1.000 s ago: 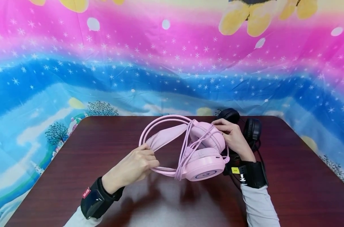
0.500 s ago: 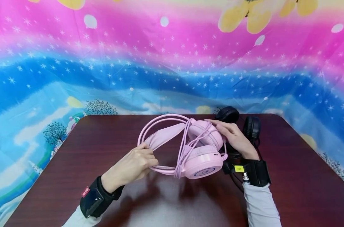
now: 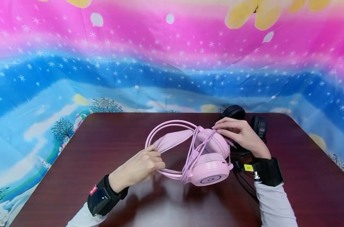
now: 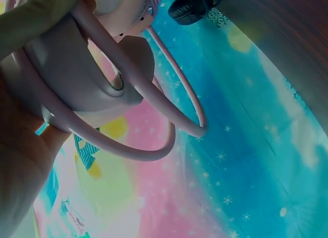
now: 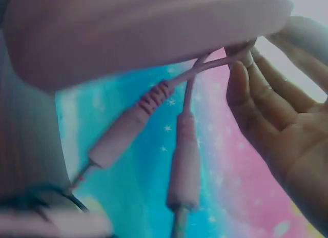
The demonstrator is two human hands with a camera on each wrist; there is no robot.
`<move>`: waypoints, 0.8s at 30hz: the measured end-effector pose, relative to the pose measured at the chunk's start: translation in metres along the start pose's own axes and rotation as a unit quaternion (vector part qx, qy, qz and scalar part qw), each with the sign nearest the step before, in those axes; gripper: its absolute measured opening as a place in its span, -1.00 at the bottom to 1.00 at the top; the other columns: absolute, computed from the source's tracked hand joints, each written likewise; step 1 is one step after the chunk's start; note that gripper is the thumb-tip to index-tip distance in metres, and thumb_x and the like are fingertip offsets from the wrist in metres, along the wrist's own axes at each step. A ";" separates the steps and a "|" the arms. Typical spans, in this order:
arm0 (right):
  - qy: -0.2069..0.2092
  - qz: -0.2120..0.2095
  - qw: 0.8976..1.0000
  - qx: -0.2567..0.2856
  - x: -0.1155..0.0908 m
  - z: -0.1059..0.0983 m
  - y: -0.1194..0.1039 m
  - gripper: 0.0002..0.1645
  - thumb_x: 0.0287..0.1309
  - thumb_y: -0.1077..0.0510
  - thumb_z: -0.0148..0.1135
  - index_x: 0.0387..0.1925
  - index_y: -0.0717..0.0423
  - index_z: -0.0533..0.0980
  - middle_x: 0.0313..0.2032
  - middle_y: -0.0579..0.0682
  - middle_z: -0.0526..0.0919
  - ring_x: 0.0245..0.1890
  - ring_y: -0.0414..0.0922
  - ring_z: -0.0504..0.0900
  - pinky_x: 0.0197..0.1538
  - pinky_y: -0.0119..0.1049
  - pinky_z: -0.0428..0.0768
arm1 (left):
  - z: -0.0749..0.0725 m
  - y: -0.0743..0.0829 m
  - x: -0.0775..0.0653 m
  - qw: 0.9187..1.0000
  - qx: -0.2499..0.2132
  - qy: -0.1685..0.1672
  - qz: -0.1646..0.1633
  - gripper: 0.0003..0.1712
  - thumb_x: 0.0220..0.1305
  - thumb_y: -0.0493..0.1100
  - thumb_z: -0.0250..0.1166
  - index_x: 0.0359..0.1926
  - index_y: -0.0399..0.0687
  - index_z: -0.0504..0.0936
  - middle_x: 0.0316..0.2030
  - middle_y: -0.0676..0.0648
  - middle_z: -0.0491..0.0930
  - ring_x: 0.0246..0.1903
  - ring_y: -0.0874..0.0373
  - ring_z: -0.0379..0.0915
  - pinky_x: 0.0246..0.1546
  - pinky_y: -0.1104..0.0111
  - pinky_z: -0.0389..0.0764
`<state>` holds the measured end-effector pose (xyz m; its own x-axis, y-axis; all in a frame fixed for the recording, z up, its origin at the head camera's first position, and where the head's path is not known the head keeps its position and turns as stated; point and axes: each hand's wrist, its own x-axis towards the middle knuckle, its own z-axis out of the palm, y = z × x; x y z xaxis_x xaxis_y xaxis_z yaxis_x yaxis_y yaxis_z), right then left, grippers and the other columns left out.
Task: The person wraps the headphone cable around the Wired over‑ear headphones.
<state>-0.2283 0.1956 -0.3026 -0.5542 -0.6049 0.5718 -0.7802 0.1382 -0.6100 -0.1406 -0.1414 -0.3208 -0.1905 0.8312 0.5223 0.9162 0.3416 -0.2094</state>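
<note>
Pink headphones (image 3: 209, 170) are held up over the table, with their thin cable (image 3: 193, 155) wound around the headband ends and ear cups. My left hand (image 3: 140, 165) grips the headband and its soft inner strap (image 3: 174, 141); the left wrist view shows the twin headband tubes (image 4: 148, 94) close up. At the farther ear cup, my right hand (image 3: 244, 135) pinches the cable between thumb and fingertips. Two pink audio plugs (image 5: 183, 166) dangle from that pinched stretch in the right wrist view, below an ear cup (image 5: 148, 33).
Black headphones (image 3: 259, 126) with a black cable lie at the table's back right, partly behind my right hand. A printed cloth (image 3: 166, 72) hangs behind the brown table (image 3: 109, 132).
My right hand, laid along the ear cup half a second ago, now pinches the cable there. The headphones appear slightly lower and farther right; the whole view has shifted a little. My left grip is unchanged.
</note>
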 end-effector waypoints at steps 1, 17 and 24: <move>-0.006 -0.011 1.000 -0.016 0.003 -0.001 -0.001 -0.66 0.05 0.59 0.15 -0.17 0.31 0.64 -0.17 0.08 0.64 -0.17 -0.18 0.56 -0.20 -0.48 0.49 | 0.000 0.001 0.001 1.000 0.003 -0.001 0.000 -0.67 -0.28 -0.51 0.36 -0.61 -0.04 0.45 -0.67 0.12 0.45 -0.55 0.22 0.30 -0.25 0.37 0.32; -0.042 0.061 0.997 -0.026 0.017 0.006 0.013 -0.75 0.22 0.44 0.08 -0.13 0.35 0.62 -0.23 0.08 0.66 -0.16 -0.19 0.58 -0.12 -0.47 0.47 | -0.004 0.001 0.002 1.000 0.007 0.012 -0.001 -0.68 -0.24 -0.55 0.23 -0.62 -0.04 0.42 -0.69 0.12 0.39 -0.55 0.22 0.28 -0.23 0.36 0.35; -0.104 0.209 0.972 -0.031 0.025 0.016 0.009 -0.52 0.48 0.06 -0.24 0.14 0.25 0.46 0.02 0.08 0.54 0.06 -0.10 0.43 0.12 -0.26 0.34 | 0.003 -0.012 -0.008 0.999 0.020 0.011 -0.022 -0.63 -0.32 -0.56 0.29 -0.66 -0.04 0.39 -0.72 0.11 0.38 -0.57 0.20 0.28 -0.31 0.36 0.33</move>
<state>-0.2441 0.1690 -0.3028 -0.7612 -0.6300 0.1540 -0.5190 0.4493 -0.7272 -0.1508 -0.1503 -0.3247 -0.2226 0.8050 0.5500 0.8917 0.3961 -0.2188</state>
